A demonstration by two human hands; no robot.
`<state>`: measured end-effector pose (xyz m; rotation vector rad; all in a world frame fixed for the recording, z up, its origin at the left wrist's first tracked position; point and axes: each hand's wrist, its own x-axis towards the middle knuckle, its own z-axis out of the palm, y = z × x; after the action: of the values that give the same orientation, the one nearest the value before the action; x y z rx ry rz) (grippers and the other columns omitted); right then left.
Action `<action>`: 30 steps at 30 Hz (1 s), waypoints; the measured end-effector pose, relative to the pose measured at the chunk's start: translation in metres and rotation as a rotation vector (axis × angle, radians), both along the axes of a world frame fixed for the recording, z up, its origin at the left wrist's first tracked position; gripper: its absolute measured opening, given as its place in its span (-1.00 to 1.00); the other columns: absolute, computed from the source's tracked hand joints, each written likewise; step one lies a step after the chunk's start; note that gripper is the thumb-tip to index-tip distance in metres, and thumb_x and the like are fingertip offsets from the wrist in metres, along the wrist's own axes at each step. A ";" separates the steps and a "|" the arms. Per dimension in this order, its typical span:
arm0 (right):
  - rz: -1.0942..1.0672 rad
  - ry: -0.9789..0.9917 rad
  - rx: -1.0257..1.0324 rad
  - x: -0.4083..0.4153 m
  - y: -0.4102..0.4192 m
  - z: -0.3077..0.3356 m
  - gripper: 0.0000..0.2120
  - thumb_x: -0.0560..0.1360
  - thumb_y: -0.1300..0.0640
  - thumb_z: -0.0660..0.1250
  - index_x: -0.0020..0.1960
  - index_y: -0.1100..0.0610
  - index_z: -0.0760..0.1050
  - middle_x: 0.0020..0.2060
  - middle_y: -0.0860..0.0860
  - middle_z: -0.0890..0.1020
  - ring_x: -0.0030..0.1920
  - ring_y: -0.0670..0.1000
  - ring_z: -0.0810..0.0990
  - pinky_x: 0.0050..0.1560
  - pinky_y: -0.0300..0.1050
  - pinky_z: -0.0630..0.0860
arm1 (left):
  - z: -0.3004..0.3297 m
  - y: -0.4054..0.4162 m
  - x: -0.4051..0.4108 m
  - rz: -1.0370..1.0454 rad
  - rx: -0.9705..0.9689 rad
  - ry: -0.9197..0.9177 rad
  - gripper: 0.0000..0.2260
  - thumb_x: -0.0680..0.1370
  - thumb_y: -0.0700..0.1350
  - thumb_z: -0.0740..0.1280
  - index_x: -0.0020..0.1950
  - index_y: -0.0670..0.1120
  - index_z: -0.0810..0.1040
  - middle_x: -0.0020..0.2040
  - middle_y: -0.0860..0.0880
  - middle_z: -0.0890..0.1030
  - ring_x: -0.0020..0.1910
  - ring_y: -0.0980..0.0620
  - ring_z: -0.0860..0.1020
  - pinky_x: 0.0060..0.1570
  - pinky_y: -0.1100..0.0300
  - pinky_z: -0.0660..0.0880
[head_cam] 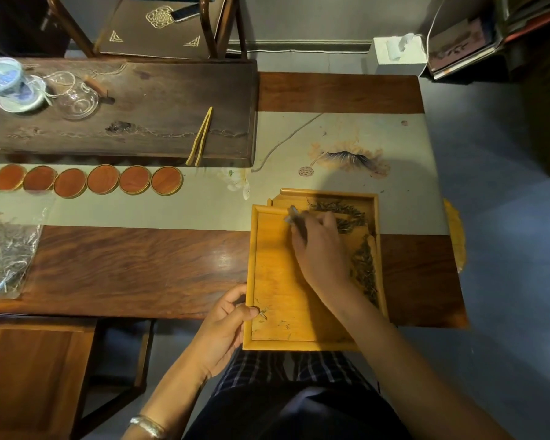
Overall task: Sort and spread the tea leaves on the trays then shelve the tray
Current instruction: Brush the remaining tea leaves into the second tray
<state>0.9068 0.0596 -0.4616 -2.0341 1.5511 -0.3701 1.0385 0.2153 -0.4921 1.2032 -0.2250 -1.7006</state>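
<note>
The left hand [227,325] keeps a closed grip on the near-left rim of the upper tray [277,281], thumb over the edge and fingers curled beneath; its forearm comes up from the lower left with a silver bangle [148,426] at the wrist. To the right of that grip, the right hand [319,249] reaches across the tray, fingers curled around a dark, blurred tool [296,222] whose kind I cannot tell; its forearm slants down to the lower right. Beyond this grip, tea leaves [364,268] lie heaped along the tray's right side, with a few strands by the left thumb; a lower tray [331,195] beneath, further out on the desk [140,268], holds more leaves.
</note>
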 end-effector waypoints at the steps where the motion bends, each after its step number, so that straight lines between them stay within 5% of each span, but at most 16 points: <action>1: -0.016 0.009 -0.001 -0.005 -0.002 -0.001 -0.75 0.59 0.01 0.21 0.20 0.08 0.50 0.03 0.02 0.41 -0.14 -0.06 0.49 -0.18 -0.19 0.53 | -0.001 0.000 0.001 -0.001 0.005 -0.002 -0.58 0.40 -0.24 0.39 0.26 -0.22 0.50 0.09 -0.28 0.65 -0.04 -0.14 0.67 -0.03 0.00 0.64; 8: -0.040 -0.039 -0.013 -0.019 -0.008 0.005 -0.72 0.59 -0.03 0.18 0.21 0.05 0.50 0.02 0.00 0.42 -0.18 -0.14 0.42 -0.30 -0.40 0.31 | 0.003 -0.002 0.003 -0.040 0.035 -0.099 -0.65 0.40 -0.17 0.42 0.18 -0.09 0.59 0.07 -0.27 0.62 -0.10 -0.22 0.51 -0.29 0.06 0.50; 13: 0.180 -0.160 -0.001 -0.004 0.016 0.019 -0.71 0.59 -0.05 0.19 0.26 0.01 0.45 -0.01 -0.06 0.39 -0.15 -0.15 0.40 -0.26 -0.32 0.42 | 0.005 -0.007 0.002 0.003 0.040 -0.070 -0.65 0.38 -0.15 0.45 0.16 -0.12 0.60 0.09 -0.35 0.50 0.11 -0.28 0.23 -0.18 0.00 0.25; 18: 0.363 -0.029 0.058 -0.006 0.038 0.009 -0.70 0.59 0.07 0.21 0.31 0.07 0.42 0.08 0.00 0.41 -0.12 -0.01 0.47 -0.23 -0.10 0.47 | 0.015 -0.013 0.002 0.017 0.042 -0.043 -0.63 0.41 -0.08 0.48 0.18 -0.13 0.60 0.13 -0.31 0.39 -0.02 -0.17 0.27 -0.21 0.02 0.29; 22: 0.433 -0.013 0.104 -0.009 0.042 0.005 -0.64 0.56 0.20 0.26 0.33 0.00 0.39 0.09 -0.03 0.37 -0.07 0.03 0.49 -0.15 0.02 0.51 | 0.016 -0.015 0.003 0.030 0.011 -0.037 -0.69 0.53 -0.13 0.37 0.25 -0.18 0.56 0.13 -0.33 0.52 -0.07 -0.15 0.56 -0.10 0.02 0.56; 25: 0.536 -0.060 0.146 -0.015 0.046 0.007 -0.68 0.52 0.11 0.33 0.25 -0.05 0.41 0.05 -0.04 0.38 -0.05 0.00 0.48 -0.14 0.04 0.53 | 0.014 -0.016 0.002 0.078 -0.017 0.010 -0.65 0.55 -0.14 0.25 0.32 -0.20 0.50 0.20 -0.30 0.60 0.06 -0.12 0.64 0.02 0.07 0.61; 30: 0.605 -0.112 0.207 -0.028 0.048 0.010 -0.71 0.51 -0.02 0.29 0.18 0.06 0.52 0.05 -0.07 0.41 -0.07 -0.02 0.49 -0.16 0.06 0.54 | 0.010 -0.014 0.001 0.086 -0.017 0.014 -0.67 0.53 -0.12 0.27 0.26 -0.17 0.56 0.13 -0.28 0.63 -0.05 -0.09 0.66 -0.13 0.13 0.63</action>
<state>0.8785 0.1073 -0.4514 -2.1480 0.8084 -0.0801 1.0392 0.2016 -0.4820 1.1715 -0.1764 -1.6285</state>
